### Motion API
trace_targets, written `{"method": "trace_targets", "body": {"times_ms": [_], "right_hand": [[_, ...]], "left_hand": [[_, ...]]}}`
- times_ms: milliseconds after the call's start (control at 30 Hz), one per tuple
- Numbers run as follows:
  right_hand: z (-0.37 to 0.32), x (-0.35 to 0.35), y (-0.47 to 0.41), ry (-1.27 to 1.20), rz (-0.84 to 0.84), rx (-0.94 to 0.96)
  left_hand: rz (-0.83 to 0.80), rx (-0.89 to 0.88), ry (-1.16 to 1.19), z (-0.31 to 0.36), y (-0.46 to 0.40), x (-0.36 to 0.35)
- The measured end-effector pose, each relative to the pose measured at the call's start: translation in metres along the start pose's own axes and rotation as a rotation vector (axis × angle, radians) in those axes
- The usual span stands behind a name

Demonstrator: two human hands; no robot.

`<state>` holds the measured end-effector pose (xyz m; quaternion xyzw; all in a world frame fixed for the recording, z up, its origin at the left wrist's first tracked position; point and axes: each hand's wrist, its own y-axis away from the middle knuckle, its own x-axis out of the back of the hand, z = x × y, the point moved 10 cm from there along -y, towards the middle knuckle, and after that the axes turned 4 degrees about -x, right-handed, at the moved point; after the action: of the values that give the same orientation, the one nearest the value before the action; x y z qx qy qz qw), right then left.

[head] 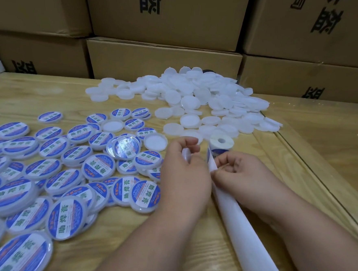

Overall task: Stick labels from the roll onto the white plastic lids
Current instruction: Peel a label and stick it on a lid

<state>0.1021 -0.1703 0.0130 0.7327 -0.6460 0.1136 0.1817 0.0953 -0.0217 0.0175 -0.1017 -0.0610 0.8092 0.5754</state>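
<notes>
L hand (185, 169) at frame centre, fingers curled round a blank white lid (186, 155), held on edge w/ only its rim showing between thumb and fingers. R hand (238, 171) just at 3 o'clock of L hand, knuckles nearly touching it, fingers curled in, fingertips pinching at the edge of the backing strip (241, 226); whether a label is actually b/w the fingertips can't tell, too small/hidden.

Label roll (220, 145) stands on table (165, 250) at 12 o'clock of R hand, just beyond the fingers, core hole facing up, blue print visible on its side. Backing strip runs from roll under R hand and out toward 5 o'clock, a long white band passing b/w both forearms to bottom edge.

Labelled lids (69, 174): big spread at 9 o'clock of L hand, filling the L half down to 7 o'clock, blue/white round labels w/ green characters, many overlapping; nearest ones touch or nearly touch L wrist. A couple of unlabelled lids lie open side up among them at 11 o'clock.

Blank lid pile (197, 96): heap at 12 to 1 o'clock, beyond roll, nearest loose ones just beside roll.

Cardboard boxes (164, 62) stacked behind table at 12 o'clock, black characters printed. Table edge trim runs at 3 o'clock.
</notes>
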Motion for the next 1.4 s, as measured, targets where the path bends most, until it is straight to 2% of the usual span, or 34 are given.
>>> {"method": "trace_targets", "body": {"times_ms": [133, 333, 533, 833, 1400], "right_hand": [[0.004, 0.002, 0.000, -0.006, 0.015, -0.025], [-0.006, -0.003, 0.000, -0.057, 0.099, 0.049], [-0.005, 0.001, -0.001, -0.094, 0.132, 0.097], [0.001, -0.001, 0.002, -0.235, -0.020, -0.013], [0.000, -0.006, 0.001, -0.261, -0.051, -0.032]], "left_hand": [[-0.037, -0.035, -0.033, 0.018, 0.006, -0.002], [-0.229, -0.094, -0.203, 0.017, 0.007, -0.004], [-0.221, -0.107, -0.198, 0.013, 0.000, 0.001], [-0.286, -0.038, -0.253, 0.004, 0.001, -0.006], [-0.211, -0.018, -0.241, -0.002, -0.004, 0.003]]}}
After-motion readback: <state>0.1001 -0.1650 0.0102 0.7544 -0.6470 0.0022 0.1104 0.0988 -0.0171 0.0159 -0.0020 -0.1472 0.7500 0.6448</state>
